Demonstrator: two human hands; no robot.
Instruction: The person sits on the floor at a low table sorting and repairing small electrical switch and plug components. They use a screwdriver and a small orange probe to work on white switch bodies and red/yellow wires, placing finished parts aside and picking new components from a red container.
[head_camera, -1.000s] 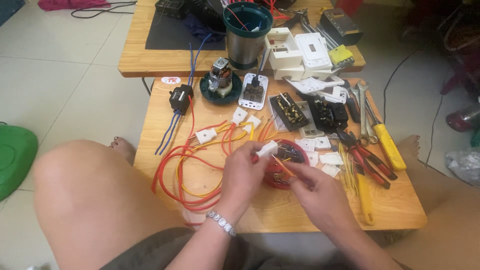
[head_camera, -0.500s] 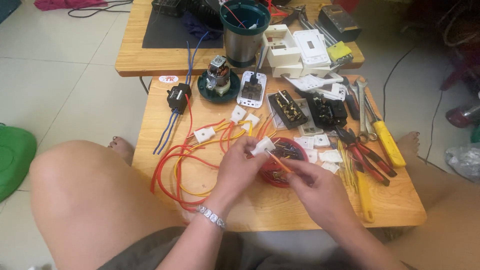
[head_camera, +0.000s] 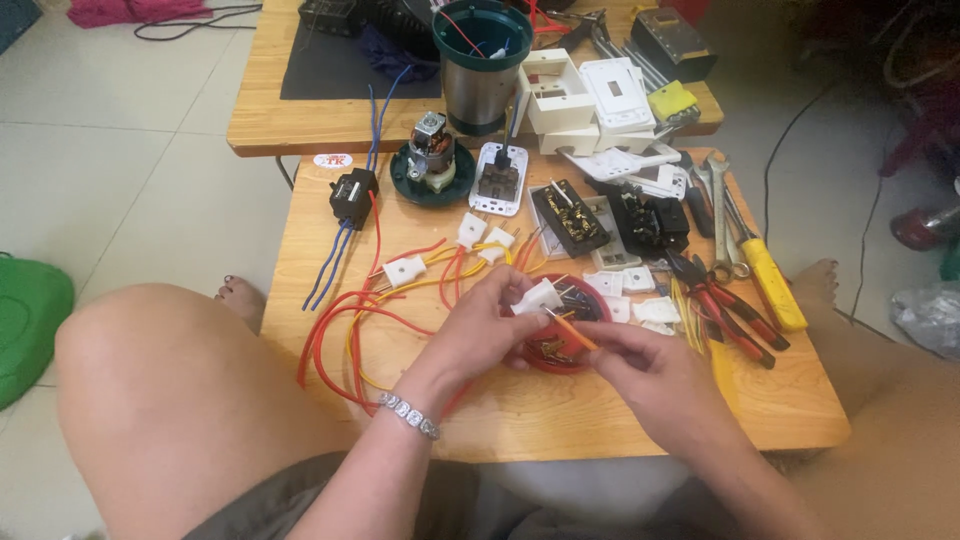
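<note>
Left hand (head_camera: 490, 322) pinches small white plastic connector block (head_camera: 537, 296) over red round dish (head_camera: 563, 345); right hand (head_camera: 640, 370) grips orange-handled screwdriver (head_camera: 572, 331) at its terminal. Three wired blocks done; several loose.

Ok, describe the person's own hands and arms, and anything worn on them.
Both forearms are bare, with no sleeves or gloves. The left hand has a silvery beaded bracelet at its wrist. The right hand shows nothing at its wrist.
</note>
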